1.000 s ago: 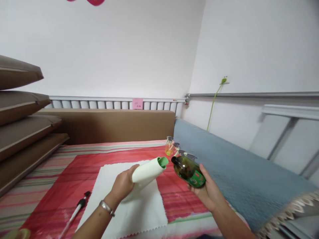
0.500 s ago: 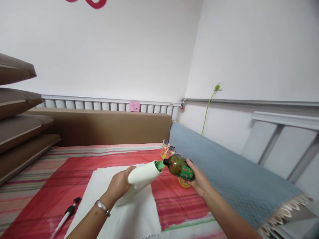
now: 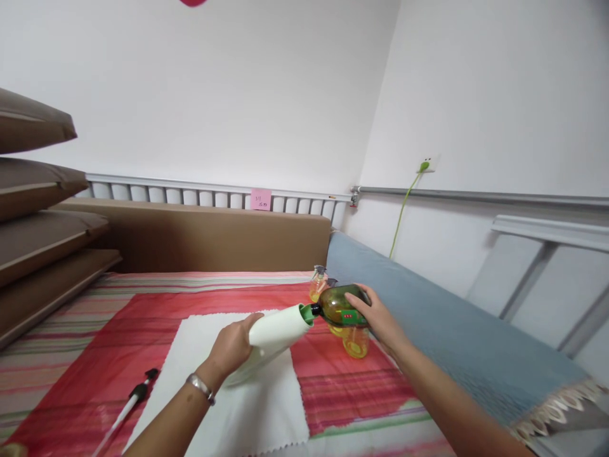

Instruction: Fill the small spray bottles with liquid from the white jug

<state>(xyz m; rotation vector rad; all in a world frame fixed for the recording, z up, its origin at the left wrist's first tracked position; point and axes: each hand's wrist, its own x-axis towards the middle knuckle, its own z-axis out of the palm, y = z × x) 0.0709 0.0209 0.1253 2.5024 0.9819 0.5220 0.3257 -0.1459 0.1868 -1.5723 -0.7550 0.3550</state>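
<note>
My left hand (image 3: 233, 346) is closed around a pale white-green, tube-like container (image 3: 278, 331), tilted so its mouth points up and to the right. A green funnel-like piece (image 3: 307, 313) sits in that mouth. My right hand (image 3: 379, 318) grips a dark green bottle (image 3: 337, 303) with a green label, lying nearly level. The bottle's black neck reaches into the mouth of the pale container beside the green piece. Whether liquid flows cannot be seen. A pump head with a long white tube (image 3: 136, 395) lies left of my left forearm.
Clear spray bottles with yellow liquid (image 3: 318, 287) stand behind the dark bottle, and a yellow-bottomed one (image 3: 356, 346) below it. A white cloth (image 3: 266, 412) lies on the red striped cover (image 3: 352, 397). Brown cushions (image 3: 42, 238) are stacked at left; a blue padded edge (image 3: 428, 317) runs along the right.
The dark bottle's neck has moved into the mouth of the pale container, and the bottle has been raised at its base. My view has shifted slightly.
</note>
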